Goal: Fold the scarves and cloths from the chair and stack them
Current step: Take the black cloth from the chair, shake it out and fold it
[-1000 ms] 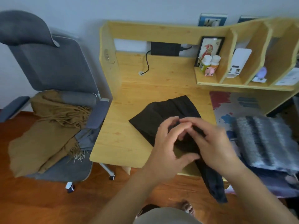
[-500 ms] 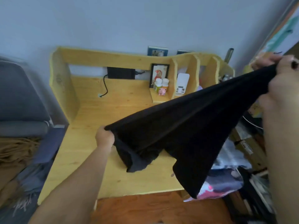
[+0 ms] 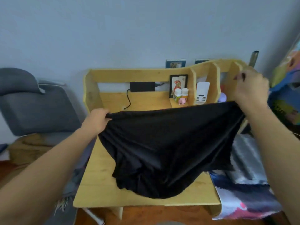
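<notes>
At far left I see the grey padded office chair (image 3: 32, 109) with a tan fringed scarf (image 3: 30, 148) on its seat. My left hand (image 3: 95, 121) pinches one top corner of the thin black cloth (image 3: 162, 146) above the pale wooden desk (image 3: 103, 184). The cloth's lower folds rest on the desk near its front edge. My right hand (image 3: 250, 88) grips the opposite corner, higher.

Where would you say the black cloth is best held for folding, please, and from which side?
Probably by the two ends of its taut top edge, from above, as now: the left hand and right hand pinch the black cloth there, so it hangs spread over the desk.
</notes>
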A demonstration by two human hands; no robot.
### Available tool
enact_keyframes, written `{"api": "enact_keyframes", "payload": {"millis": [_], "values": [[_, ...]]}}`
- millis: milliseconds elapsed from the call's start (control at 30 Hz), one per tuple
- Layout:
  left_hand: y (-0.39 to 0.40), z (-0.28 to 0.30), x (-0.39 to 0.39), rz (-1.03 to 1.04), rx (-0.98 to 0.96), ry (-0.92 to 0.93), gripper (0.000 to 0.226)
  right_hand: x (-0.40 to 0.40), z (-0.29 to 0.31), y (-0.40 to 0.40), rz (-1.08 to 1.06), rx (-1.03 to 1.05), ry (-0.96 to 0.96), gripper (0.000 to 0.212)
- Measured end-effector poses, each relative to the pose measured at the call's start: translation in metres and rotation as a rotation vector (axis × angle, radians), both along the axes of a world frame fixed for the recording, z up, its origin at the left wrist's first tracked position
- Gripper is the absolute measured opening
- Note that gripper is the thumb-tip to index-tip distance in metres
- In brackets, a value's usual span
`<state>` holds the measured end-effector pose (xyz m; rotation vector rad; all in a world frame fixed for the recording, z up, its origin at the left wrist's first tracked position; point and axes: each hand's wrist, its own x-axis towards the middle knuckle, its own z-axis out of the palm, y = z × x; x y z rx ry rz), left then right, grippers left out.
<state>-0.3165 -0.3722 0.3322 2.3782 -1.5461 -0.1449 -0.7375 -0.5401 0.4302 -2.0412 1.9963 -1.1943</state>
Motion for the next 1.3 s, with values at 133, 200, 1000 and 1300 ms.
{"api": "enact_keyframes", "payload": {"millis": [133,200,1000,1300], "values": [[0.005,0.016,-0.02,-0.027,-0.118,0.342,0.031,0.046,-0.024,0.03,0.361,0.256,0.191,0.026],[-0.002,0.052,-0.062,-0.243,-0.048,0.467,0.028,0.085,-0.024,0.058,0.705,0.366,0.165,0.043],[0.008,0.05,0.056,0.233,-0.536,0.59,0.027,0.037,0.012,-0.007,0.62,0.412,0.035,0.014],[-0.004,0.083,0.09,0.345,-0.761,0.919,0.015,0.009,-0.001,-0.015,0.636,0.579,0.131,0.02]]}}
